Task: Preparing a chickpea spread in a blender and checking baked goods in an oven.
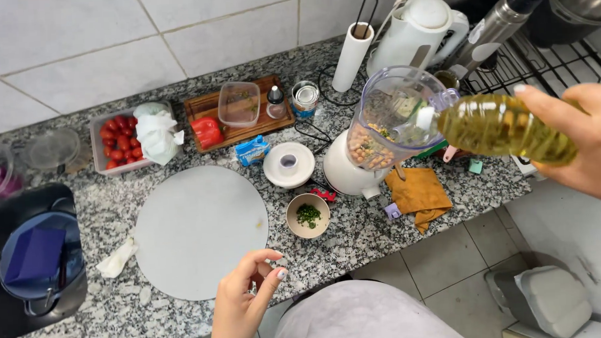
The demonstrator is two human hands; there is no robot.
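Observation:
My right hand (pixel 582 139) grips a clear plastic bottle of yellow oil (pixel 499 127), tipped on its side with the neck over the rim of the blender jar (pixel 389 119). The jar sits on a white base (pixel 344 171) and holds chickpeas with some green bits. My left hand (pixel 242 301) hovers over the counter's front edge, fingers loosely curled around something small that I cannot make out. It is close to the round grey cutting mat (pixel 199 229) and a small beige bowl of chopped herbs (pixel 307 215).
The white blender lid (pixel 288 164) and an orange cloth (pixel 418 195) flank the base. Farther back are a wooden board (pixel 235 111) with a red pepper and plastic tub, a cherry tomato tray (pixel 116 142), a tin can, paper towel roll (pixel 352 57), white kettle (pixel 419 31) and stove.

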